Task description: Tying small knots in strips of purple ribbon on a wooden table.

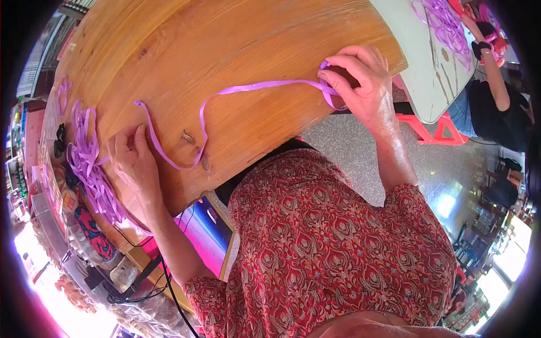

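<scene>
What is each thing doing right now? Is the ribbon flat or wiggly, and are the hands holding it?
Purple ribbon: one loose strip, curving over the wooden table.
Right hand: fingers pinched on the ribbon's looped end.
Left hand: flat beside the ribbon's other end; grip unclear.
Ribbon pile: tangled heap at the table's left edge, untouched.
</scene>
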### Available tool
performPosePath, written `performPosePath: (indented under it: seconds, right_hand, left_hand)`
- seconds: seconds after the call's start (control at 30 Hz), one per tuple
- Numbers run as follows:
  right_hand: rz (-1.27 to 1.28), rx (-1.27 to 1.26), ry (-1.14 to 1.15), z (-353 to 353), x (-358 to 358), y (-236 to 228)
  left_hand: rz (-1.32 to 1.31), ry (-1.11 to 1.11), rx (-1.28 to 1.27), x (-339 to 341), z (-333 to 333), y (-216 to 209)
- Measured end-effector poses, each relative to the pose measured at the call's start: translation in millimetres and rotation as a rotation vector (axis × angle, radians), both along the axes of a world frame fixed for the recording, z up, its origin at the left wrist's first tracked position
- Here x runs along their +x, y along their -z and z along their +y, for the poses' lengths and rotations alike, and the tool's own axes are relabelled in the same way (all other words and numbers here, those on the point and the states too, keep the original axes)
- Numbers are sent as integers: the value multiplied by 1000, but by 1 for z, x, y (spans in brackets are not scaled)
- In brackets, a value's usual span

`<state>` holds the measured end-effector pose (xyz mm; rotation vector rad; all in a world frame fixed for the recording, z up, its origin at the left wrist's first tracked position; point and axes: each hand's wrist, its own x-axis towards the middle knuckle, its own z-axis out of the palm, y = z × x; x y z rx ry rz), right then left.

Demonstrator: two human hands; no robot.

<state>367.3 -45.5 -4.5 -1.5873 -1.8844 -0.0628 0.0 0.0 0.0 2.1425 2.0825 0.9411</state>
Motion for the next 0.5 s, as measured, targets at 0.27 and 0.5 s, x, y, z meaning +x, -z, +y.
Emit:
performPosePath:
  seconds: [0.27,0.5]
  right_hand:
    - [110,18,-56,1,-11,5]
    - [171,16,-116,3,-15,5]
  left_hand:
    - [172,51,162,-5,2,1]
    - [81,39,113,7,-5,1]
